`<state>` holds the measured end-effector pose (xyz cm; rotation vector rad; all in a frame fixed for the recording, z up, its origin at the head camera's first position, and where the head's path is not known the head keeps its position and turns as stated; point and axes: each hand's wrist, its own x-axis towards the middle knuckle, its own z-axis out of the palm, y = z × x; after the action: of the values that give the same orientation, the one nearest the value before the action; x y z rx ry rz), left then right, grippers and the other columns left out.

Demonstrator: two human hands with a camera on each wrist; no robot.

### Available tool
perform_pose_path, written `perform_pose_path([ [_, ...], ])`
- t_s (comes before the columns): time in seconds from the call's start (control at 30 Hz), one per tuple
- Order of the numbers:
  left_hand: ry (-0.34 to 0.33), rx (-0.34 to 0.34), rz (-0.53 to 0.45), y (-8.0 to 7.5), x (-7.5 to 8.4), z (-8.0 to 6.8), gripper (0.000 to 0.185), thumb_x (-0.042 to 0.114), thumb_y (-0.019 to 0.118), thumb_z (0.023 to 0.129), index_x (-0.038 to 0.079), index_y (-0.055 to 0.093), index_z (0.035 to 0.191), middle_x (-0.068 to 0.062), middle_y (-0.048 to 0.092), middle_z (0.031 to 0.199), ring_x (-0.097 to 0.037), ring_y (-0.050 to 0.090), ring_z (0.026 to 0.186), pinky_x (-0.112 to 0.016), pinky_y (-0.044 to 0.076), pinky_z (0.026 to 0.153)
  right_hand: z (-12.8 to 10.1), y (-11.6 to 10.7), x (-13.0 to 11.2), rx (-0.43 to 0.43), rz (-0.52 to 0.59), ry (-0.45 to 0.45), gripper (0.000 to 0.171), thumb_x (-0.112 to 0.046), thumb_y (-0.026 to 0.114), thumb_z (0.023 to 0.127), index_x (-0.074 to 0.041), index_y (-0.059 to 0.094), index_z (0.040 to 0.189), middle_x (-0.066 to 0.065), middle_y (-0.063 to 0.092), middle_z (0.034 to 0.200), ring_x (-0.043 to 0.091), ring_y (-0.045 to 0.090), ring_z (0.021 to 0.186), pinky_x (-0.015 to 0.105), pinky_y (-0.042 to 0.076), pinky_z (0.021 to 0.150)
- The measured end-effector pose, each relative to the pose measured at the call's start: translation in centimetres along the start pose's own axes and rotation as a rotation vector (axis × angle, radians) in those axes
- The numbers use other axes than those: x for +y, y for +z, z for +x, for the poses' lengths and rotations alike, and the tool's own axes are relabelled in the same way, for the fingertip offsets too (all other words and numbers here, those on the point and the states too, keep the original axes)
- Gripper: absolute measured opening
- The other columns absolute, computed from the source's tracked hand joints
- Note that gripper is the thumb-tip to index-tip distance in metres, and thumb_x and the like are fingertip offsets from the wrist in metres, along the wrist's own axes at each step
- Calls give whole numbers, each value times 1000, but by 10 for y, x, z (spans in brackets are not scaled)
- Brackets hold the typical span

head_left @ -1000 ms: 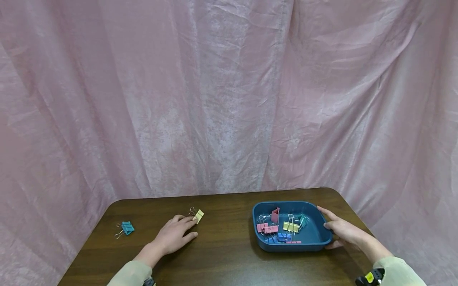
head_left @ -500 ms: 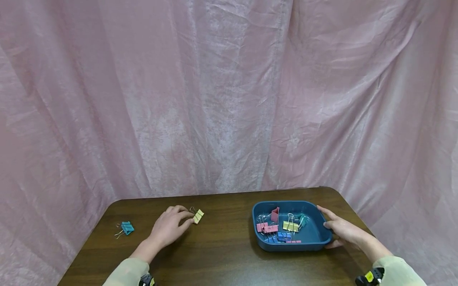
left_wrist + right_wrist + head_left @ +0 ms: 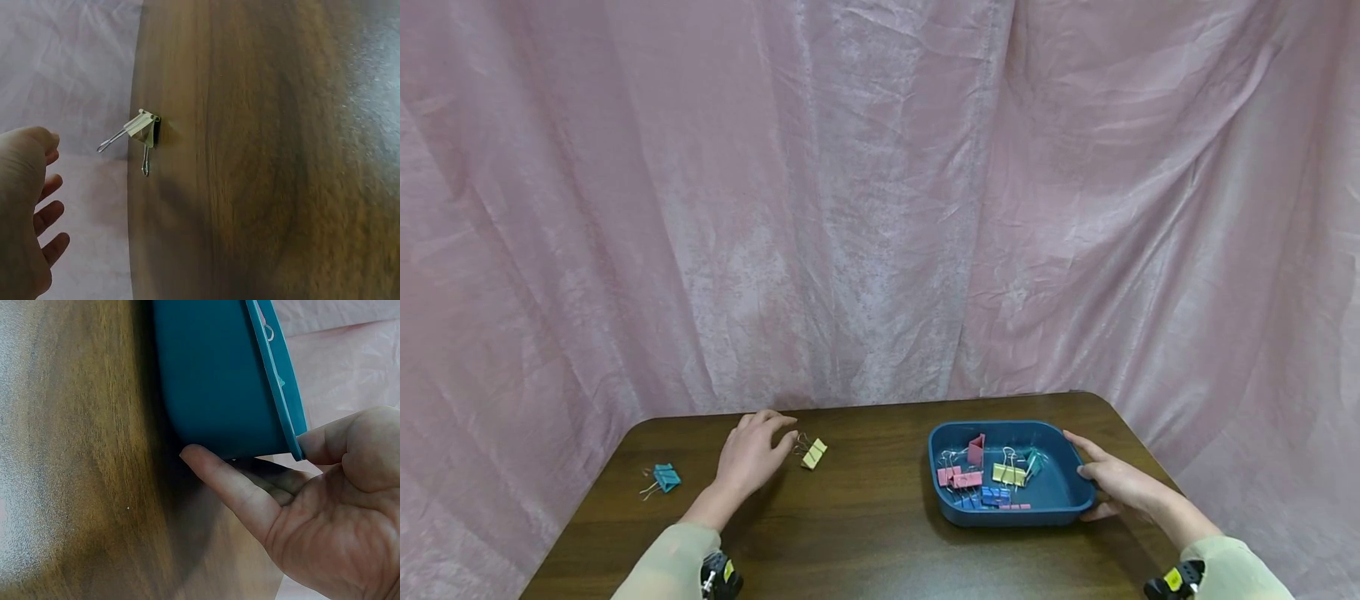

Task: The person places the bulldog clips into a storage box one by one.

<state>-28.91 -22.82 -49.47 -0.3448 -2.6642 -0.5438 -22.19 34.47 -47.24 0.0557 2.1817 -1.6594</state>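
Left hand (image 3: pixel 752 454) hovers relaxed, holding nothing, just left of the yellow binder clip (image 3: pixel 814 453): probably light, stiff and springy, best pinched by its wire handles.

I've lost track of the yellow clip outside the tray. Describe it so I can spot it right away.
On the brown table, look left of the blue tray, just beyond the left hand. The yellow clip lies there alone, wire handles toward the fingers. The only other loose clip is the teal clip, farther left; another yellow one lies inside the tray.
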Motion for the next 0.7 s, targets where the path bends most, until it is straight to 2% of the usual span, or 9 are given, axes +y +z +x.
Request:
perform_pose_path([
  [0.17,-81,-45,-11,2,0,4,30,36,63,101,19,75,122,-9,64,128,-38,52,123,-60,43,98,0,0,0,1,3,0,70,-2,33,104,-12,-1,164,40,-7,158,73,23,132,64,56,80],
  [0.47,-268,-141,-48,7,1,10,31,39,64,99,15,78,112,-15,63,131,-43,50,123,-61,44,95,-1,1,2,0,5,-12,71,-2,34,103,-12,-1,164,40,-7,158,73,24,132,64,56,80],
  [0.7,-313,-183,-66,11,3,8,31,38,65,97,12,78,109,-18,63,128,-47,49,123,-63,43,95,0,0,2,-6,4,-11,70,-2,33,104,-13,-1,164,39,-9,158,73,22,133,65,55,80],
])
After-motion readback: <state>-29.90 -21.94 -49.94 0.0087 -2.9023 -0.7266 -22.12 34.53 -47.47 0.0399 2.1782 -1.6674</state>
